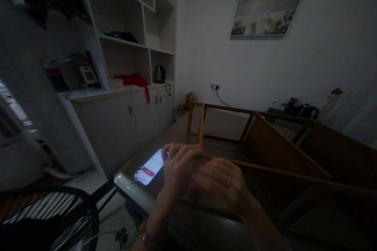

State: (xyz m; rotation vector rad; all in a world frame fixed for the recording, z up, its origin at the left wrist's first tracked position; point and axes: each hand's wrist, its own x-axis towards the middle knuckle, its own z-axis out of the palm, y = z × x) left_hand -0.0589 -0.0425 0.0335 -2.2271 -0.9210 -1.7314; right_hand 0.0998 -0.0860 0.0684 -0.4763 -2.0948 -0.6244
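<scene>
A brown wooden rack frame [232, 160] lies on its side on the dark table [141, 196], its near left corner between my hands. My left hand [181, 166] is bent over that corner, with its fingertips against the wood. Coming in from the right, my right hand [224, 180], with a ring, is closed beside the left one. Its fingertips are blurred and partly hidden, so anything in them cannot be made out. Beside my left hand a lit phone [151, 168] with a red button on its screen lies on the table.
A black chair [50, 196] stands at the lower left. White cabinets with shelves [118, 125] line the left wall, holding a kettle [159, 74] and a red cloth [134, 79]. Dark appliances [297, 108] stand behind the rack. A picture [265, 8] hangs above.
</scene>
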